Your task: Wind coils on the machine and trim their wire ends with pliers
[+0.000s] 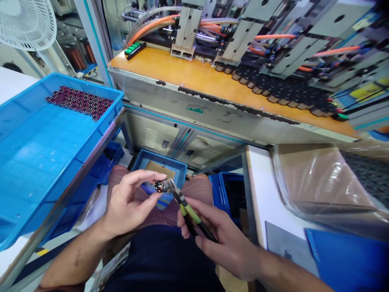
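Between the thumb and fingers of my left hand [130,202] is a small round motor stator [162,186] with dark metal and copper windings. My right hand [219,231] grips a pair of cutting pliers [190,211] with green and black handles. The pliers' jaws point up and left, right at the stator's right side; whether they touch it or a wire end I cannot tell. Both hands are above my lap, over a blue bin [179,165] with a piece of cardboard [161,167] in it.
At left a large blue tray [54,134] holds rows of stators [80,101]. Ahead, a machine with an orange worktop [170,71] carries a row of dark cylindrical parts [273,91]. On the right are a white table [267,190], a plastic-lined carton [322,174] and a blue lid [346,255].
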`<state>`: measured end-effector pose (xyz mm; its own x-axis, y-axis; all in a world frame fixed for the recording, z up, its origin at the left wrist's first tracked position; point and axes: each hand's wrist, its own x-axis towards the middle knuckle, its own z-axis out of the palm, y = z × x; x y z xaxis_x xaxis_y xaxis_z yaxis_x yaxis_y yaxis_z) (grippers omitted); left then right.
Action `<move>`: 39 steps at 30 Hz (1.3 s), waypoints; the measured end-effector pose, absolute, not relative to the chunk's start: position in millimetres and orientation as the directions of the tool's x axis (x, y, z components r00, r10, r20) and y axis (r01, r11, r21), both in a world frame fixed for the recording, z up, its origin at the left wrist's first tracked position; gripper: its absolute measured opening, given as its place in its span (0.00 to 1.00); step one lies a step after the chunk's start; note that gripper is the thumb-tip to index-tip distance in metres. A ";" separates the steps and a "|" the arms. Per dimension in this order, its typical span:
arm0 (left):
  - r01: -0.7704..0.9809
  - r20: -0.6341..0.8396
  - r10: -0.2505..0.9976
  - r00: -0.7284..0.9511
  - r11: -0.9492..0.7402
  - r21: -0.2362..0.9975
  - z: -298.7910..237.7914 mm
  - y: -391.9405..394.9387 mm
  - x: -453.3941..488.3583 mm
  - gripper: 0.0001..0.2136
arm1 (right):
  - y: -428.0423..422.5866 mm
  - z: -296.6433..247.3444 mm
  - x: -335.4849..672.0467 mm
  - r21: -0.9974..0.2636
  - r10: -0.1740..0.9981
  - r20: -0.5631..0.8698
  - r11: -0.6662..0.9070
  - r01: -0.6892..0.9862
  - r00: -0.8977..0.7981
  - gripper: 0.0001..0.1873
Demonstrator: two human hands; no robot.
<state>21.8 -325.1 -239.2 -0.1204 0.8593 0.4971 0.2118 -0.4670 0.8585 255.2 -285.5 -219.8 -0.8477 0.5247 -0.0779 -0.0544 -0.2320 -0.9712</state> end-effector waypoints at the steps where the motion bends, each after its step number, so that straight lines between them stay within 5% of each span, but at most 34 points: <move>1: 0.210 0.491 0.863 -0.119 -0.462 0.862 -239.1 -325.1 21.5 0.34 | -285.7 -219.9 254.8 -0.970 0.527 -0.078 -0.237 -0.058 -0.846 0.36; 26: 0.222 0.410 0.904 -0.125 -0.377 0.899 -239.4 -326.1 19.0 0.34 | -283.2 -217.6 253.1 -0.971 0.540 -0.159 -0.238 0.032 -0.827 0.32; 35: 0.259 0.385 0.915 -0.118 -0.346 0.902 -242.0 -325.1 18.6 0.33 | -276.6 -206.2 246.1 -0.969 0.570 -0.247 -0.167 0.183 -0.784 0.08; 39: 0.204 0.378 0.911 -0.163 -0.344 0.917 -239.4 -325.3 17.7 0.32 | -275.6 -209.6 245.0 -0.965 0.582 -0.251 -0.212 0.153 -0.774 0.11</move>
